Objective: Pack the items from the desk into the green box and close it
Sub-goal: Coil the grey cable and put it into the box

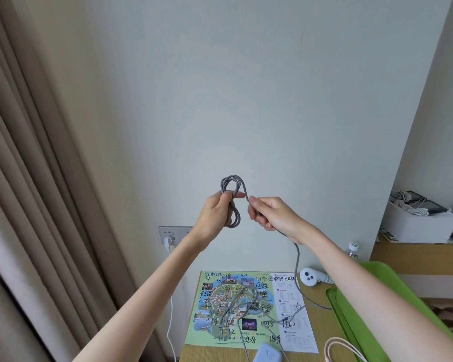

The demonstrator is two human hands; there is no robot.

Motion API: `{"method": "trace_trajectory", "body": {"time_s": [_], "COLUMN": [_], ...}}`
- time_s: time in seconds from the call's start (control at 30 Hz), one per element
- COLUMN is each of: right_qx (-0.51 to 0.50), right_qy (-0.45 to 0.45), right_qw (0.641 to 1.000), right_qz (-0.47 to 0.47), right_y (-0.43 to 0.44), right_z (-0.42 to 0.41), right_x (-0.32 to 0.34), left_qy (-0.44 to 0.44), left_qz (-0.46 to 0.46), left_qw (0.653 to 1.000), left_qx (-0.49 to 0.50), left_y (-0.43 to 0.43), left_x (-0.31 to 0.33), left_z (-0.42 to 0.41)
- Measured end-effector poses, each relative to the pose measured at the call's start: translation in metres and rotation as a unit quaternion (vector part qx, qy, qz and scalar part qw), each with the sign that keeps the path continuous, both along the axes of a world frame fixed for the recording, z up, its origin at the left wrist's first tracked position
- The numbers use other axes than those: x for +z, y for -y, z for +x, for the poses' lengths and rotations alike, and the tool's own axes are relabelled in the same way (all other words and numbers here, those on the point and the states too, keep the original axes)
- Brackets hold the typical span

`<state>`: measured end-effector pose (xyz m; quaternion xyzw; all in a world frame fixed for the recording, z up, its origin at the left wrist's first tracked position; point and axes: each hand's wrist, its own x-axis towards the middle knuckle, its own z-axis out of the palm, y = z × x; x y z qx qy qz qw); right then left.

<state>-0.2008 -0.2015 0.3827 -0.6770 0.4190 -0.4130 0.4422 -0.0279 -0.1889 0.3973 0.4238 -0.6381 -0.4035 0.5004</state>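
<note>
Within left grip (216, 214), coiled gray cable (232, 182)

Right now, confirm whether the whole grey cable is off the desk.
No: the left hand holds the cable coiled, but its tail drops from the right hand onto the map.

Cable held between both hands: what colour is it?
The cable is grey, braided; head view shows it best.

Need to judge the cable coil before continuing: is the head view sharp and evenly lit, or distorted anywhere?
Head view, centre: soft, even light, no glare; left hand, right hand and grey cable sharp, braid visible. Head view, edges: wide-angle lens bows the curtain; the right arm hides part of the green box.
</note>
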Motion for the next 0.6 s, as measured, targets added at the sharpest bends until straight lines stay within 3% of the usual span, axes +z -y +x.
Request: {"method": "trace_trajectory", "body": {"time_s": [0.23, 0.4, 0.53, 0.6], "right_qx": [0.014, 0.034, 0.030, 0.009], "right_qy": [0.003, -0.064, -0.086, -0.089], "right_qw": [1.000, 0.997, 0.996, 0.996], "right_qz": [0.007, 0.027, 0.023, 0.013], "right_y": [-0.009, -0.013, -0.013, -0.013], "right_z": [0.018, 0.015, 0.010, 0.009], "right_x": [0.003, 0.004, -0.002, -0.003], "left_qy": [-0.011, 0.028, -0.057, -0.164], "left_qz": [-0.011, -0.028, 0.028, 0.073], "left_qw": [1.000, 0.997, 0.997, 0.984], "left_qx": [-0.009, 0.059, 0.054, 0.012], "left_y": [0.000, 0.005, 0.009, 0.011], "left_x": [0.001, -0.002, 0.007, 0.014], "left_z": [-0.013, -0.011, -0.003, 0.001]}}
